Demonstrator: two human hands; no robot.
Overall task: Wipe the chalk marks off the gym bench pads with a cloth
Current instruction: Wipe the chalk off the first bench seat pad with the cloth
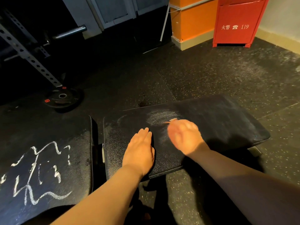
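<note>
Head view: a small black pad of a gym bench is seen in the lower middle, and a pale chalk smudge is spread on its top near the far edge. The left hand is laid flat on this pad, palm down, fingers straight and together, just on the near side of the smudge. The right hand is held over the pad, just right of the smudge. It is blurred: the fingers seem curled and a thin pale tip shows at its far side, but whether anything is gripped cannot be told. Left of the small pad, across a narrow gap, a longer black pad is set, and white chalk scribbles are drawn over its near part. Beyond the small pad to the left, a black weight plate is laid on the speckled rubber floor, with a grey perforated rack behind it. Well beyond the small pad to the right, a red cabinet marked 119 is stood beside an orange pillar.
</note>
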